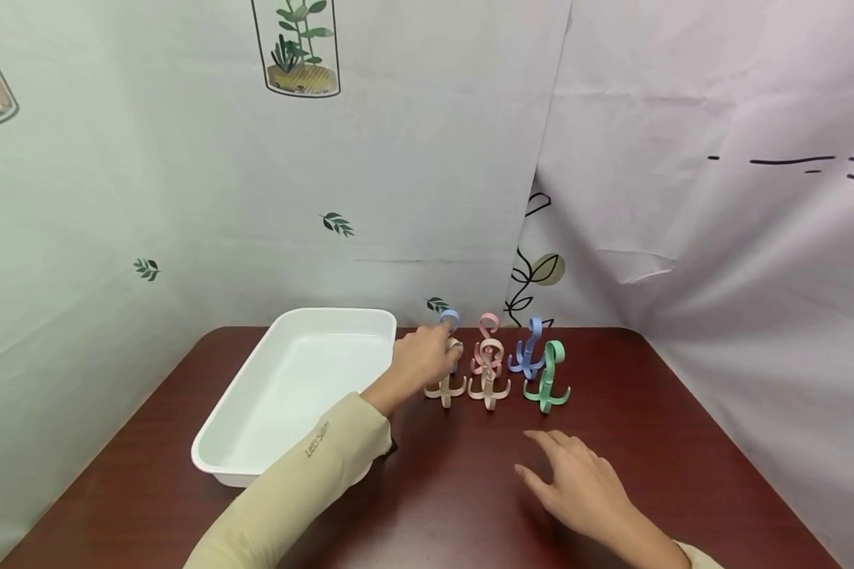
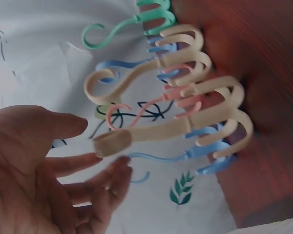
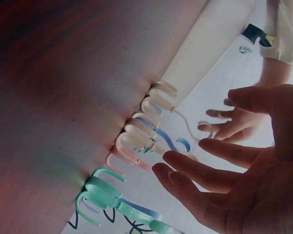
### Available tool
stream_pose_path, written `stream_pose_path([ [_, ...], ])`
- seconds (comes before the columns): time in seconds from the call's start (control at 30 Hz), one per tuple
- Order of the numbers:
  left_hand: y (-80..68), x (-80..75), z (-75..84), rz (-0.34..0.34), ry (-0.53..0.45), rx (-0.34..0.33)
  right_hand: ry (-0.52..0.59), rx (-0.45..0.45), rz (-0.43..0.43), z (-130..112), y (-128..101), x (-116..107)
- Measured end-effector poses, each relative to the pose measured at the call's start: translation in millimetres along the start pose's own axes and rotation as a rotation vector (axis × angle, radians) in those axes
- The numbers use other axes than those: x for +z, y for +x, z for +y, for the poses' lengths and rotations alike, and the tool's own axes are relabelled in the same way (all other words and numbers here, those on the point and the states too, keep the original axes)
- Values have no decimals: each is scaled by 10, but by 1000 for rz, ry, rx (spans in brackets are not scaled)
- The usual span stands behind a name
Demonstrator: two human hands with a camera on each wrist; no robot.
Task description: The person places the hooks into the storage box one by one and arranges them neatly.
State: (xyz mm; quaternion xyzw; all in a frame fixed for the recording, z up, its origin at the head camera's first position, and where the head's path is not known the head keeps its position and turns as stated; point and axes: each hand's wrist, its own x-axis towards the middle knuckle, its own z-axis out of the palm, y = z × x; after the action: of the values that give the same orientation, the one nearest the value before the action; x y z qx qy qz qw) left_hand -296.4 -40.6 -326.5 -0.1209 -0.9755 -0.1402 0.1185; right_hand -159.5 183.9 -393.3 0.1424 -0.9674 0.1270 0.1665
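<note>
On the table's (image 1: 149, 442) left side sits a white tray (image 1: 256, 442); beside it the left hand (image 1: 418, 359), fingers loose, touches the top loop of the beige hook (image 1: 446, 387) without gripping it. Judging by this, the pick-up is only beginning; the fingers must close on that loop; farther right the right hand (image 1: 583, 482) lies spread and empty near the green hook (image 1: 548, 379).
</note>
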Motion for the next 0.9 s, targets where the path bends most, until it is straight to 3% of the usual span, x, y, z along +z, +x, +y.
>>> stream_pose_path([
  [0.27, 72, 83, -65, 32, -26, -13, 1, -7, -5, 7, 1, 7],
  [0.47, 105, 29, -72, 40, -45, -13, 6, -11, -9, 16, 21, 7],
  [0.7, 92, -250, -125, 78, -104, -16, 5, -10, -24, 27, 32, 3],
  [0.9, 118, -613, -361, 63, -154, -27, 7, -9, -30, 34, 36, -1],
])
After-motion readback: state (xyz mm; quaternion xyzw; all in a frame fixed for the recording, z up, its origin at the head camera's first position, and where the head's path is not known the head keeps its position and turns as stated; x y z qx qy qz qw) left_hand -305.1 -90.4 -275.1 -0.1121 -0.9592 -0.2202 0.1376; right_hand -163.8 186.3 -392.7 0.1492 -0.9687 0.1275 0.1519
